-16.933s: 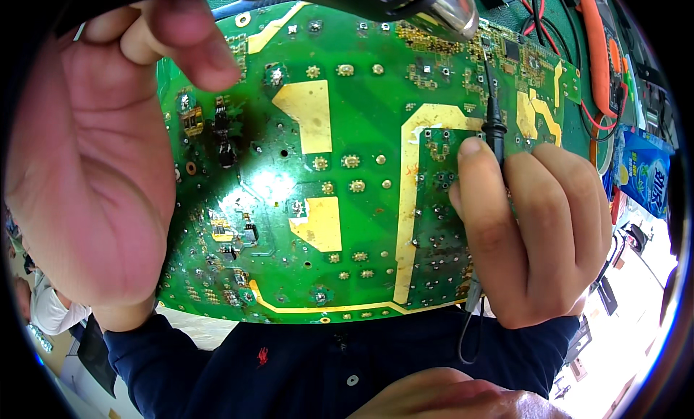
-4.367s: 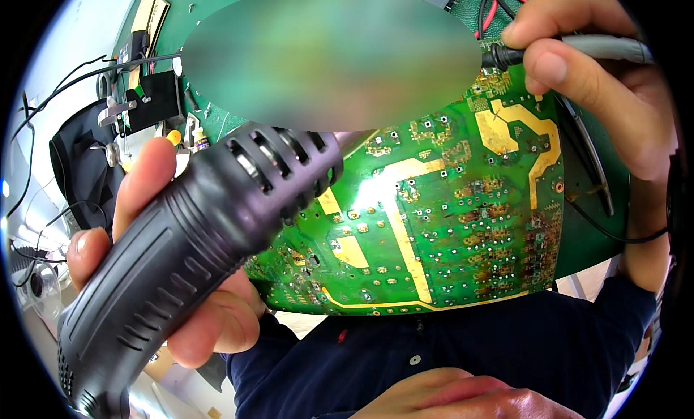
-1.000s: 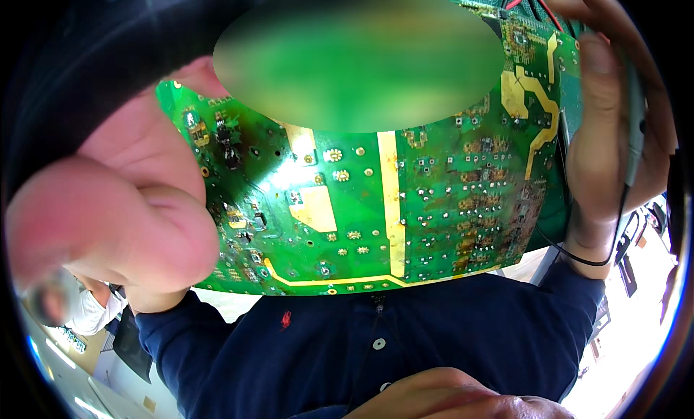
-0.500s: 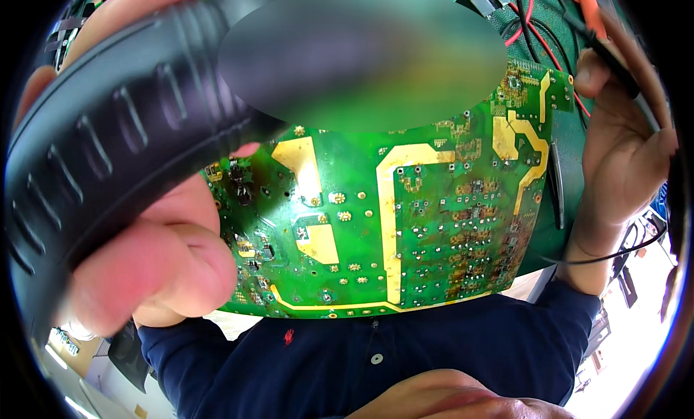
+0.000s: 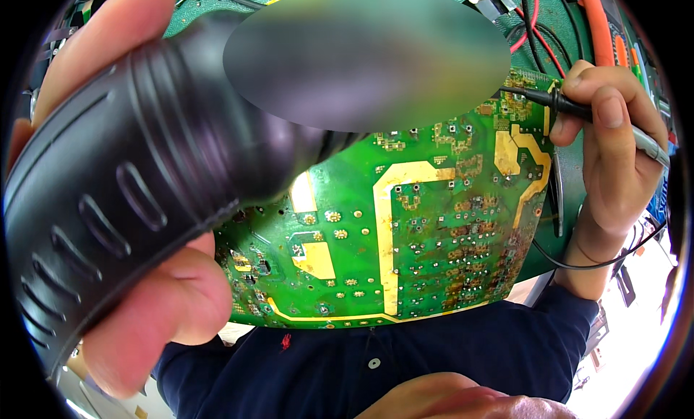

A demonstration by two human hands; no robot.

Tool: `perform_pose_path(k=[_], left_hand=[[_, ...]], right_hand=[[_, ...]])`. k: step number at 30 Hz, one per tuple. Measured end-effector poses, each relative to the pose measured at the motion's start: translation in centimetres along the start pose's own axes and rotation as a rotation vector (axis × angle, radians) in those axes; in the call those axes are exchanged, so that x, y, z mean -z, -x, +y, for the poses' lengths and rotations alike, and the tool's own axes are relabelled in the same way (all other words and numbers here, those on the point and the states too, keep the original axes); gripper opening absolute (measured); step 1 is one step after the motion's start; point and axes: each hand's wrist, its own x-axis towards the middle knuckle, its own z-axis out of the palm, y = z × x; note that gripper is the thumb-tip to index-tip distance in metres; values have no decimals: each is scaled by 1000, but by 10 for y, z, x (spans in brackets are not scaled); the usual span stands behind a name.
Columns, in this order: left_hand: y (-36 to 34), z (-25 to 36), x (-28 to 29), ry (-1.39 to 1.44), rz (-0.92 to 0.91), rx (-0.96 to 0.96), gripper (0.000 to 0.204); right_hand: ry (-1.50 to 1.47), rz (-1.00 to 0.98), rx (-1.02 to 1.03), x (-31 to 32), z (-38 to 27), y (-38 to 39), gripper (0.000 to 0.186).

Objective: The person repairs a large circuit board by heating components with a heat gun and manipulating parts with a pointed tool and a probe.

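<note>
A green circuit board [image 5: 419, 231] with gold traces fills the middle of the view, its solder side up. My left hand [image 5: 155, 296] grips a thick black ribbed tool handle [image 5: 123, 180], a hot-air gun, which reaches in from the left over the board's upper left part. My right hand [image 5: 614, 151] pinches a thin black probe [image 5: 538, 99] like a pen, its tip at the board's upper right corner. A blurred oval hides the top centre of the board.
Red, black and orange wires [image 5: 578, 28] lie beyond the board at the upper right on a green mat [image 5: 564, 260]. My dark blue buttoned shirt [image 5: 376, 361] shows below the board. Workbench clutter sits at the far right edge.
The black tool handle has swung closer and lower on the left, covering more of the board. My right hand has shifted up to the board's upper right corner with the probe.
</note>
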Motion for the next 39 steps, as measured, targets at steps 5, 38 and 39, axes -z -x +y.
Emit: perform_pose_path(k=[5,38,39], left_hand=[[-1,-4,4,-131,-75,-22,95],[-13,1,-2,-97,-120,-233,71],[-15,-1,1,-57,-207,-270,69]], right_hand=[[-21,-20,30,2,4,1,26],[125,237,86,-10,-16,5,29],[147,271,117,-4,-14,9,30]])
